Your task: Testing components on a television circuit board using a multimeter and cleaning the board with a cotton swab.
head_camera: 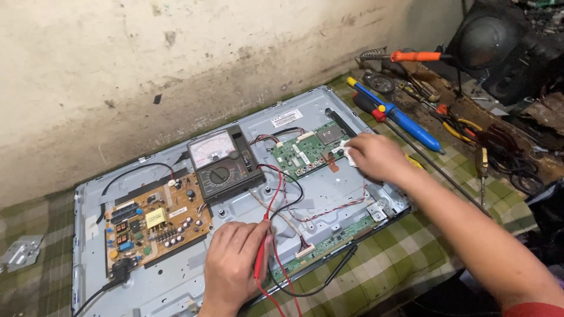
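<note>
Work surface: a green-and-cream checked cloth covers the bench; a flat grey metal television back panel lies on it, rear face up, against the stained wall, so that its boards are exposed.

Left hand: the left hand rests on the panel's lower middle, fingers closed around a red meter probe. The probe tip points up and away from the person, toward the bare metal just above the hand. The heel of the hand appears planted on the panel, probably to steady the tip.

Right hand: the right hand lies at the right edge of the green main circuit board, fingertips pressed on a small white piece. Whether this is a connector or a cloth cannot be told; the grip looks like a pinch, not confirmed.

Meter: a black analogue multimeter with a white dial face sits tilted on the panel between the two boards, dial toward the person for reading. Red and black leads run from it to the left hand.

Power board: a tan power-supply board with capacitors and a yellow block is mounted at panel left.

Bench tools: a blue-handled screwdriver and an orange-handled soldering iron lie right of the panel, within reach of the right hand.
</note>
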